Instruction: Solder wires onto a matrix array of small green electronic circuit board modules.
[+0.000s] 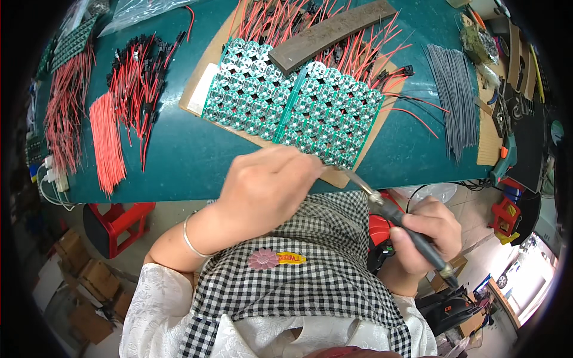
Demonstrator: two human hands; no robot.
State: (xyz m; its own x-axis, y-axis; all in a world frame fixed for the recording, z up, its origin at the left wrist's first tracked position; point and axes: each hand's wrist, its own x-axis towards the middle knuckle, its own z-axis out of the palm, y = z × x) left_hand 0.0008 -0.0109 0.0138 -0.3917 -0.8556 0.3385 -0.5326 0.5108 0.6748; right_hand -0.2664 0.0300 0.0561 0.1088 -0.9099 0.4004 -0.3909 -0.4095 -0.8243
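A panel of small round green circuit boards point(250, 83) lies tilted on a piece of cardboard point(197, 95), with red and black wires point(382, 45) fanning out from its far side. A flat brown bar point(334, 33) rests across the panel and the wires. My left hand point(268, 185) is closed in a pinch at the panel's near edge; what it holds is hidden behind the fingers. In my right hand point(427, 232) is a soldering iron point(391, 212), gripped by its dark handle. Its metal tip points at the near right corner of the panel, close to my left fingertips.
On the green table point(173, 161), bundles of red wires point(107, 143) and black-connector leads point(140, 77) lie left, beside another wired panel point(74, 45). Grey wires point(453, 95) lie right, near a green-handled tool point(507, 158). A red stool point(122, 224) stands below the near left edge.
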